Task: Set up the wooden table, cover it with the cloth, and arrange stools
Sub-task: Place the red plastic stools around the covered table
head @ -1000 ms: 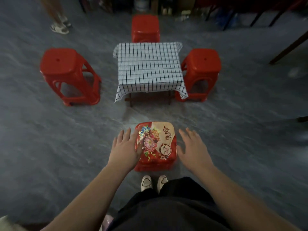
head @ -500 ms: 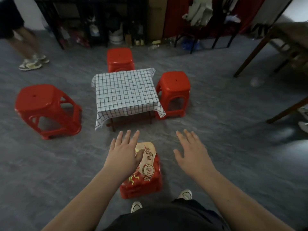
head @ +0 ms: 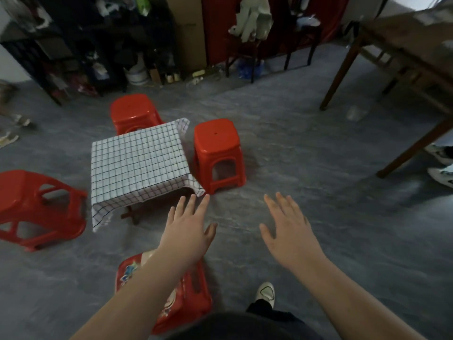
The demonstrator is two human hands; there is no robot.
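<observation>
A low wooden table stands on the grey floor under a black-and-white checked cloth (head: 137,163); only its legs (head: 130,214) show. Red plastic stools stand behind it (head: 132,111), to its right (head: 217,143) and to its left (head: 29,207). A fourth red stool with a flower-printed top (head: 188,298) sits on the floor at my feet, partly hidden by my left forearm. My left hand (head: 187,231) hovers above and beyond it, fingers spread, holding nothing. My right hand (head: 289,231) is open in the air to the right, over bare floor.
A large wooden table (head: 402,42) with long legs stands at the right. Dark shelving and clutter (head: 98,57) line the back wall, with a chair (head: 247,47) holding cloth. Someone's white shoes (head: 441,163) are at the right edge. My own shoe (head: 266,292) is below.
My view has lifted and swung, so the printed stool has slid down toward the bottom of the frame. Both hands have come off it and risen, still open.
</observation>
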